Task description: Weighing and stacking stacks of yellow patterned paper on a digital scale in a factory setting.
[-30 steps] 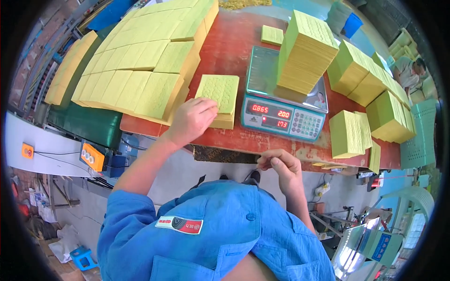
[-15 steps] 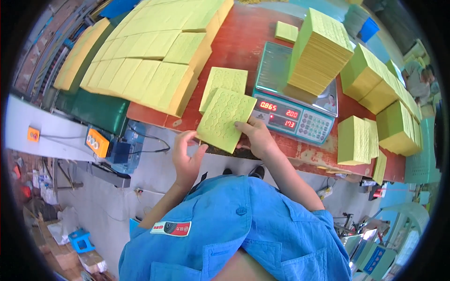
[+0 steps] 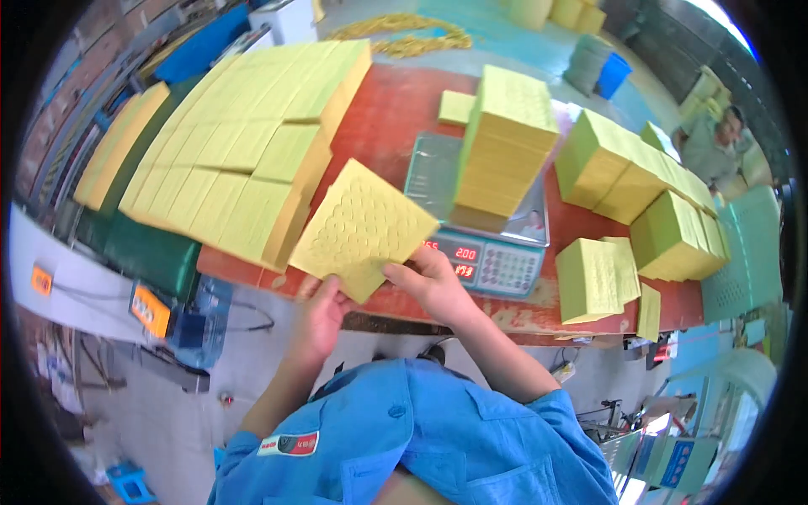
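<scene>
Both my hands hold a thin bundle of square yellow embossed sheets point(image 3: 364, 225) above the front edge of the red table point(image 3: 396, 118). My left hand point(image 3: 320, 316) grips the bundle's lower corner from beneath. My right hand point(image 3: 429, 282) pinches its right edge, in front of the display of a digital scale point(image 3: 484, 257). A tall stack of the same yellow sheets point(image 3: 505, 147) stands on the scale's metal pan.
A wide block of yellow sheet stacks point(image 3: 244, 143) covers the table's left. More stacks point(image 3: 648, 194) and a small pile point(image 3: 593, 278) lie at the right. A single sheet point(image 3: 456, 107) lies behind the scale. An orange device point(image 3: 151, 310) sits low left. Another person point(image 3: 715, 143) is at far right.
A second ago my left hand rested on a small stack on the table and my right hand was low. Both hands now hold the sheets, lifted and turned flat toward me.
</scene>
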Demonstrator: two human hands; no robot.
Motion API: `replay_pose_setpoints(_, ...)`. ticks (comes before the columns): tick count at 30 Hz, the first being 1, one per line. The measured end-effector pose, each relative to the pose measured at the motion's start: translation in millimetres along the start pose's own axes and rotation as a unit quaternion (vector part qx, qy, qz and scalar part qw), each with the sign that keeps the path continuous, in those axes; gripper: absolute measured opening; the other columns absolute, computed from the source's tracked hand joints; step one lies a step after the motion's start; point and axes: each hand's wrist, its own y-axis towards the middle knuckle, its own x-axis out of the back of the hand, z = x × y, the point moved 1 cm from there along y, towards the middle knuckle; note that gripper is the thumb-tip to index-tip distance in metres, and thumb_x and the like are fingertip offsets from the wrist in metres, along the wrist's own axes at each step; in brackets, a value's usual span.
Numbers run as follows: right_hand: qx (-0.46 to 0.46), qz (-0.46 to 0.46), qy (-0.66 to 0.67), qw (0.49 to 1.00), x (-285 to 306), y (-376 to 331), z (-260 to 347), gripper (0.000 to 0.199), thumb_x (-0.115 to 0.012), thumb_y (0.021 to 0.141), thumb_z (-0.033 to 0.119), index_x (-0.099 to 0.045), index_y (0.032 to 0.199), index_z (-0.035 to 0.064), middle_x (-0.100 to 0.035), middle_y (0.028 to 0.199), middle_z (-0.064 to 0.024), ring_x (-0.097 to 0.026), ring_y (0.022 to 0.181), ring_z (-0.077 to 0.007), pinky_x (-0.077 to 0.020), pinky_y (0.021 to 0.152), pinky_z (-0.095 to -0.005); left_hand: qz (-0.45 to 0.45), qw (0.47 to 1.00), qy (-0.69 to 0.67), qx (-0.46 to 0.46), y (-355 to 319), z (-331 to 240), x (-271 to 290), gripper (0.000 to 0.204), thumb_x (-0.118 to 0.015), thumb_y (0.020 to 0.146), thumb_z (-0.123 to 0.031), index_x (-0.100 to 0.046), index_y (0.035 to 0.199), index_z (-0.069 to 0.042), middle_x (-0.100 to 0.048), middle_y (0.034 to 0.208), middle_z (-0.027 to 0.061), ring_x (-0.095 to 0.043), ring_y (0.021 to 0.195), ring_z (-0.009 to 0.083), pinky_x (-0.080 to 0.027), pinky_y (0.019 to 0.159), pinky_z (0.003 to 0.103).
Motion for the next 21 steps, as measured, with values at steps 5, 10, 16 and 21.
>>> replay_pose_setpoints(5,0.081,-0.067,0.056,0.993,80,-13,97,0.063,-0.067,0.092,0.015,-0.036,0.146,0.0071,-0.060,0.119,-0.0144,-0.058,0.104,-0.0148,-0.0475,0.089,-0.0291,0.156,0.870,0.465,-0.053,32,-83,-55,0.030,-0.056,0.097,-0.013,-0.057,0.123,0.003,-0.064,0.112,0.0095,-0.060,0.107,0.0159,-0.051,0.089,0.033)
replay_pose_setpoints(10,0.097,-0.090,-0.152,0.979,124,-1,150,0.044,-0.066,0.092,0.010,-0.052,0.134,0.0025,-0.064,0.103,-0.0074,-0.059,0.088,-0.0088,-0.0490,0.078,-0.0261,0.292,0.823,0.477,-0.093,106,-111,-161,0.023,-0.059,0.095,-0.015,-0.062,0.111,0.001,-0.066,0.100,0.0034,-0.060,0.093,0.0096,-0.048,0.085,0.027)
replay_pose_setpoints(16,0.100,-0.255,-0.197,0.941,190,45,180,0.025,-0.063,0.091,0.010,-0.065,0.112,-0.0037,-0.067,0.095,-0.0033,-0.062,0.085,-0.0105,-0.0497,0.076,-0.0245,0.295,0.899,0.323,-0.035,205,-123,-253,0.031,-0.067,0.091,-0.033,-0.063,0.103,-0.005,-0.069,0.093,0.0057,-0.066,0.085,0.0159,-0.052,0.079,0.031)
replay_pose_setpoints(21,0.085,-0.340,-0.049,0.935,228,95,161,0.026,-0.063,0.088,0.009,-0.064,0.107,-0.0101,-0.068,0.095,-0.0129,-0.066,0.083,-0.0173,-0.0539,0.075,-0.0295,0.304,0.912,0.275,-0.020,252,-83,-272,0.027,-0.069,0.090,-0.028,-0.065,0.098,-0.002,-0.070,0.087,0.0115,-0.070,0.075,0.0206,-0.055,0.065,0.028)
